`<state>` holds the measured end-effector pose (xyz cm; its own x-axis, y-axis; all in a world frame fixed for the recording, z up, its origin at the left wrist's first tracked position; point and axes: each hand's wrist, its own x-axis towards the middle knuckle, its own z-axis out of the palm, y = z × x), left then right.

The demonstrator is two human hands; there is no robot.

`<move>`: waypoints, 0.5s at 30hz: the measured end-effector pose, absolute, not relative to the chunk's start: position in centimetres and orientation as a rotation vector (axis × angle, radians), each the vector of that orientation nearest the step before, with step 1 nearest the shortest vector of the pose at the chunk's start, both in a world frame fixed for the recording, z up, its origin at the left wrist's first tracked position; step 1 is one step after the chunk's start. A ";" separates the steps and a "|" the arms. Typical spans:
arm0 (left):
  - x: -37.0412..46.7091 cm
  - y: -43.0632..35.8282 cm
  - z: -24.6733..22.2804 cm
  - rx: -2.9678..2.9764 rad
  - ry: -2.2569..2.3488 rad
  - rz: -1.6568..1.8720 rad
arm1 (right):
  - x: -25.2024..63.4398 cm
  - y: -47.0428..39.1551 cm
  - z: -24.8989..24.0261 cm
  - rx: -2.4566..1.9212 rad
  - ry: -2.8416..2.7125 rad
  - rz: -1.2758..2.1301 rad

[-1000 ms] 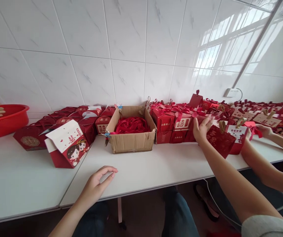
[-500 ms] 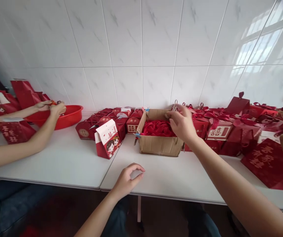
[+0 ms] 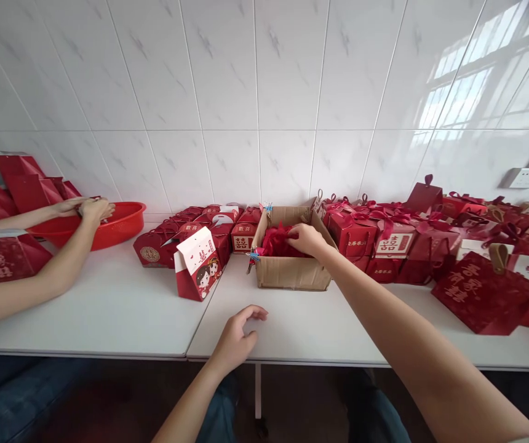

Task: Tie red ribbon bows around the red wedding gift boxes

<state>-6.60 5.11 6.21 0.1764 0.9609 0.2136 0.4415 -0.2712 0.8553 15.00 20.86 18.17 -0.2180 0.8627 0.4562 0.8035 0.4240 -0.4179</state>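
Pale, glossy wall tiles point(image 3: 227, 74) with faint grey veining rise behind a smooth white table point(image 3: 130, 320), and window light glares off them at the right. A second ago we see the right hand point(image 3: 308, 240) beside the dark red box point(image 3: 483, 295); half a second later it is over the carton's right side, and now it is down inside the brown carton point(image 3: 292, 275), at the red ribbon point(image 3: 274, 241). We judge that the work has passed from the boxes to the ribbon. The right fingers are bent and close together against the ribbon, but we cannot tell whether they have hold of any. The left hand point(image 3: 237, 335) stays near the table's front edge, half open and loosely curled, with nothing in it.

The ribbon lies in a soft, loose tangle with a satiny look. The carton is plain, creased cardboard, open at the top. The dark red box is stiff card printed with pale characters, with a tan loop point(image 3: 498, 257) on top. Left of the carton, a peaked red-and-white box point(image 3: 198, 264) bears cartoon figures. Farther left, a co-worker's hands point(image 3: 93, 210) are over a shiny red tub point(image 3: 119, 234).
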 end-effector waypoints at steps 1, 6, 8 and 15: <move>-6.6 5.1 6.2 1.811 1.321 1.036 | 15.1 20.6 18.4 -1.371 -1.999 0.134; -6.6 5.2 6.0 1.806 1.310 1.050 | 16.1 19.5 19.4 -1.266 -1.754 0.265; -6.6 5.3 5.9 1.810 1.309 1.054 | 16.8 19.1 19.7 -1.243 -1.693 0.358; -6.8 5.5 5.8 1.803 1.307 1.053 | 19.1 17.6 22.7 -1.142 -1.513 0.446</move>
<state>-6.75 5.48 5.81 0.1743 0.9590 0.2235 0.4221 -0.2778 0.8629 19.08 17.64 22.72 0.1027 0.8362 0.5388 0.4104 0.4578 -0.7887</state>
